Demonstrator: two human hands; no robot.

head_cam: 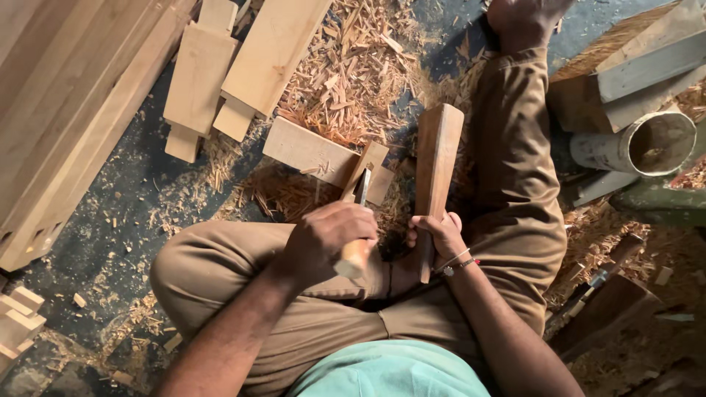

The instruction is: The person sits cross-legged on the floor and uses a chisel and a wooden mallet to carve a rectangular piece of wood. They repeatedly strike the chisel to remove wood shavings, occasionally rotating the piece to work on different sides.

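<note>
Wood shavings cover the floor (132, 220). A dark wooden piece (435, 169) is clenched by the right hand (440, 237), its long axis toward twelve o'clock; at nine o'clock, a chisel (357, 242) is gripped by the left hand (327, 239).

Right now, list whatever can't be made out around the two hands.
Head view only:
- Chisel: its handle is mostly hidden inside the left hand.
- Dark plank: its lower end sits behind the right hand.
- Pale pipe: its inside is too dim.
- Dark tool: blurred, kind unclear.
</note>
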